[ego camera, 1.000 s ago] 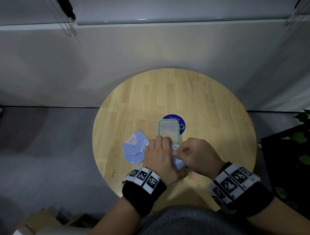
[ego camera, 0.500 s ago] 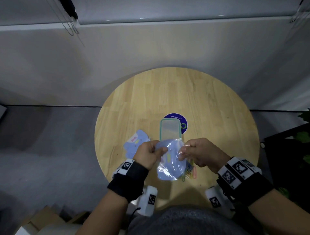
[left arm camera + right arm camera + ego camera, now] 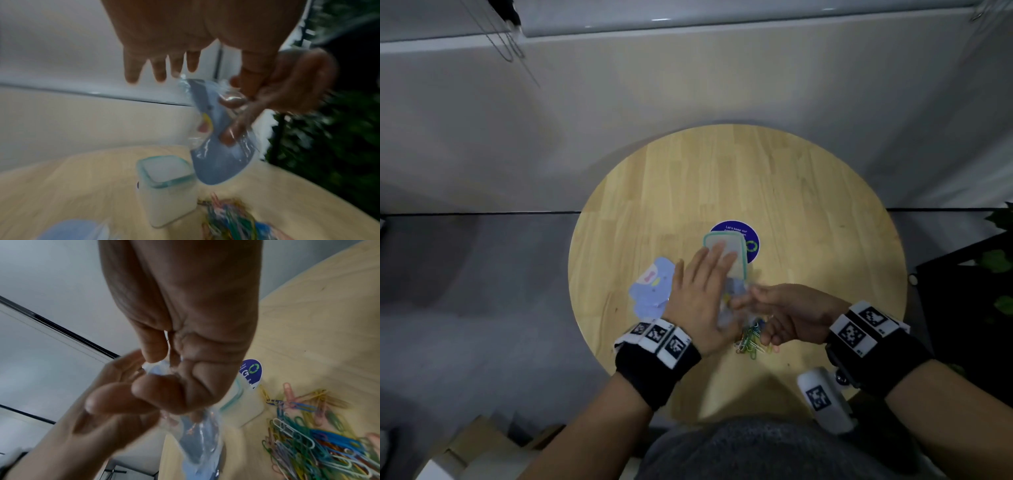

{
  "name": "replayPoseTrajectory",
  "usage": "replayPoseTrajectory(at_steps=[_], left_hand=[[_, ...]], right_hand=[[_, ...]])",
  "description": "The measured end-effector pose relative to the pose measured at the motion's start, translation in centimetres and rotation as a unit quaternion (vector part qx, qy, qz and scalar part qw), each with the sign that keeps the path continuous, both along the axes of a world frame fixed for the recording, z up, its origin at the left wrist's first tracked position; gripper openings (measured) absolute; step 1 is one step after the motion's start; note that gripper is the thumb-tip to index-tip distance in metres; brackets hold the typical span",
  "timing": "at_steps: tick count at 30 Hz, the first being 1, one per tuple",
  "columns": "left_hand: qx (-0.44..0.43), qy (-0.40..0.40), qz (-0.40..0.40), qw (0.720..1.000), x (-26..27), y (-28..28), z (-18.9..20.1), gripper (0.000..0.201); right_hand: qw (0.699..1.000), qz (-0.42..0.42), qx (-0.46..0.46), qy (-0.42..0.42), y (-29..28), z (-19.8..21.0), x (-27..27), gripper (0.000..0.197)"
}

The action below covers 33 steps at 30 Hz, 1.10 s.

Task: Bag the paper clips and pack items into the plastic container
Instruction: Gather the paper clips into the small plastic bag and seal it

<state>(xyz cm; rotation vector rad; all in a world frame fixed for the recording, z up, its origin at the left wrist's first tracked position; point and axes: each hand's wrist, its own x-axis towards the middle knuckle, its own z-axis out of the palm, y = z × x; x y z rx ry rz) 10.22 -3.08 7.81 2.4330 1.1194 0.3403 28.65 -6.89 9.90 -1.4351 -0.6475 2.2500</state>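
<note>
A small clear plastic bag (image 3: 728, 303) with a blue printed card inside hangs between my hands, just above the table. My right hand (image 3: 753, 301) pinches the bag's top edge (image 3: 158, 369) between thumb and fingers. My left hand (image 3: 709, 270) is flat with straight fingers (image 3: 158, 71), beside the bag and over the near end of the plastic container (image 3: 726, 251). The container (image 3: 166, 186) is white with a teal rim and stands open. A heap of coloured paper clips (image 3: 751, 337) lies on the table under my right hand and is also in the right wrist view (image 3: 308, 443).
More blue printed bags (image 3: 652, 287) lie left of my left hand. A round blue sticker (image 3: 751, 240) sits behind the container on the round wooden table (image 3: 808, 205). Past the table's right edge is a dark stand with green leaves (image 3: 993, 260).
Both hands held the bag up by its top corners. Now the left hand has let go and spread flat over the container, while the right hand keeps the bag, lower and nearer the clips.
</note>
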Motion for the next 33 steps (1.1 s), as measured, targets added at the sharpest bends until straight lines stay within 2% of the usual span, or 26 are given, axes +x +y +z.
replayPoseTrajectory(at_steps=[1, 3, 6, 11, 13, 16, 22, 23, 25, 26, 27, 28, 29, 30, 32, 33], left_hand=[[0.025, 0.044, -0.032, 0.998, 0.2, -0.4, -0.2, 0.099], [0.008, 0.105, -0.052, 0.993, 0.5, -0.9, -1.2, 0.116], [-0.004, 0.132, -0.026, 0.991, 0.8, -1.2, -2.3, 0.110], [-0.003, 0.081, 0.016, 0.997, 0.8, -1.7, -3.3, 0.087], [-0.008, 0.102, -0.007, 0.995, 0.4, -2.1, -4.0, 0.096], [-0.025, 0.143, -0.013, 0.989, 0.2, -3.1, -4.8, 0.115], [-0.021, 0.123, -0.005, 0.992, 0.0, -4.3, -6.3, 0.086], [-0.040, 0.139, 0.000, 0.989, -0.1, -4.4, -6.2, 0.082], [-0.095, 0.172, 0.033, 0.980, -0.9, -4.3, -6.3, 0.076], [-0.106, 0.174, 0.054, 0.978, -1.4, -4.2, -6.4, 0.074], [-0.109, 0.176, 0.070, 0.976, -2.0, -4.2, -6.6, 0.073], [-0.114, 0.182, 0.079, 0.974, -2.4, -4.3, -6.8, 0.075], [-0.121, 0.191, 0.084, 0.971, -2.8, -4.4, -7.0, 0.076], [-0.128, 0.201, 0.087, 0.967, -3.2, -4.5, -7.1, 0.078], [-0.140, 0.212, 0.098, 0.962, -3.6, -4.7, -7.2, 0.080], [-0.141, 0.211, 0.105, 0.962, -3.7, -4.8, -7.1, 0.080]], right_hand=[[1.000, 0.004, -0.003, 0.006, 0.0, 0.0, -0.2, 0.040], [1.000, 0.017, 0.002, 0.010, 0.1, 0.0, -0.7, 0.039], [0.999, 0.038, 0.012, 0.002, 0.1, 0.0, -1.4, 0.040], [0.998, 0.063, -0.016, -0.010, -0.7, -1.1, -1.8, 0.058], [0.997, 0.058, -0.044, 0.022, -1.2, -1.8, -1.4, 0.061], [0.996, 0.042, -0.056, 0.059, -1.9, -2.6, -1.3, 0.053], [0.993, 0.088, -0.065, 0.044, -2.0, -3.2, -1.9, 0.059], [0.995, 0.073, -0.062, 0.014, -1.9, -3.1, -2.0, 0.055], [0.993, -0.045, -0.036, -0.102, -1.5, -3.8, -1.7, 0.037], [0.976, -0.111, -0.001, -0.185, -1.3, -4.8, -1.4, 0.023], [0.946, -0.132, 0.050, -0.291, -1.1, -5.9, -1.0, 0.012], [0.907, -0.095, 0.103, -0.397, -0.8, -7.3, -0.5, 0.006], [0.874, -0.024, 0.145, -0.462, -0.7, -8.4, -0.4, 0.017], [0.856, 0.064, 0.173, -0.484, -0.6, -9.7, -0.7, 0.037], [0.826, 0.215, 0.209, -0.478, -0.6, -11.7, -1.6, 0.071], [0.800, 0.265, 0.236, -0.484, -0.7, -12.3, -2.1, 0.074]])
